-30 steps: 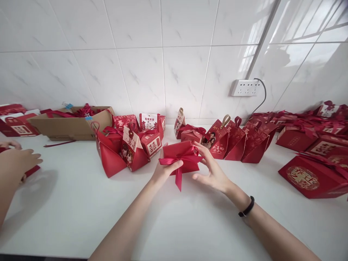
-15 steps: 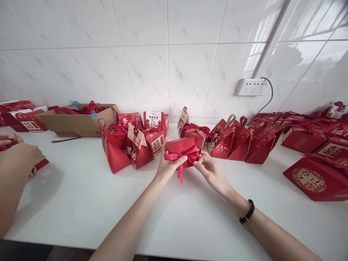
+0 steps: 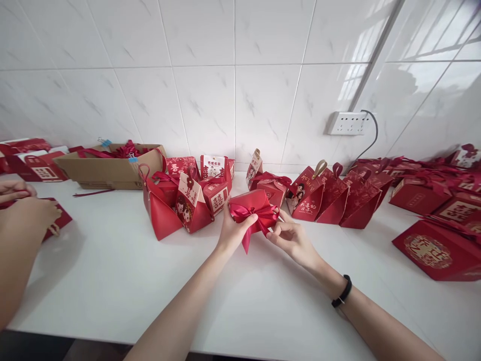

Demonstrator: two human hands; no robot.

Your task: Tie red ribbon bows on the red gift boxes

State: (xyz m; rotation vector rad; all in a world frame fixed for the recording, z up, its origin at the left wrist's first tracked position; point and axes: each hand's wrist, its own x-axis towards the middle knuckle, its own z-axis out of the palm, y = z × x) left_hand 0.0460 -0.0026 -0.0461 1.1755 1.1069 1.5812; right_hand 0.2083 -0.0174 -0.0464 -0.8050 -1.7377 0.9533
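A small red gift box [image 3: 248, 199] with a satin ribbon bow [image 3: 250, 214] on its front is between my two hands, over the white table. My left hand [image 3: 233, 228] grips the box from its left side, the thumb pressed on the middle of the bow. With thumb and fingers pinched together, my right hand [image 3: 287, 235] holds the ribbon at the bow's right side; a black band is on that wrist. One ribbon tail [image 3: 246, 243] hangs down below the box. The fingertips of my left hand are hidden behind the box.
Several finished-looking red boxes [image 3: 193, 203] stand behind to the left, and more [image 3: 330, 195] to the right. A cardboard box [image 3: 108, 173] holds ribbons. Another person's hands [image 3: 26, 215] work on a red box at far left. A power strip [image 3: 347, 123] is on the tiled wall.
The box in my hands has tilted slightly, and the ribbon at its right is drawn in closer under my right fingers. The other person's box has shifted a little to the right.
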